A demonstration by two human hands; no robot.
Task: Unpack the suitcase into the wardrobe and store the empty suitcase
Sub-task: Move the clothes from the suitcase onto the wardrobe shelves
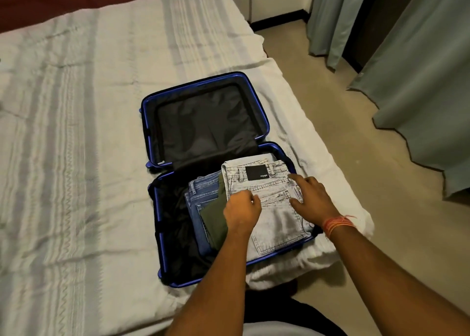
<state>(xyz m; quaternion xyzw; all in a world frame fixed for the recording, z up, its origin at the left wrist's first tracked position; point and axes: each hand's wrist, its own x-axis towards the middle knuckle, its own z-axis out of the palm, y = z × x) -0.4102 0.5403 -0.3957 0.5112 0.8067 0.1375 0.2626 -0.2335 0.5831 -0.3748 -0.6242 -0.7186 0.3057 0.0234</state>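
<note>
Our right fingers (296,177) lie straight and spread, flat on the right side of the light grey jeans (277,226), with the thumb resting on the denim nearer us. Our left fingers (255,200) are curled at the left edge of the same jeans. We cannot tell whether they have caught the fold or only press against it. The left hand (243,209) sits partly over an olive green garment (215,217), and the right hand (311,198) is near the suitcase's right rim. An orange thread band (338,223) circles our right wrist.

The grey jeans are folded with a black label (256,173) facing up and fill the right part of the near half of the blue suitcase (158,223). The olive garment is tucked beside them, over folded blue jeans (197,201). Left of those, the black lining is bare. The lid half (203,122) lies flat and open beyond, lined in black.

The suitcase rests on the bed (76,157), close to the bed's right edge and near corner, on a pale striped cover. Past that edge we see a beige floor (330,112) and grey-green curtains (419,81).
</note>
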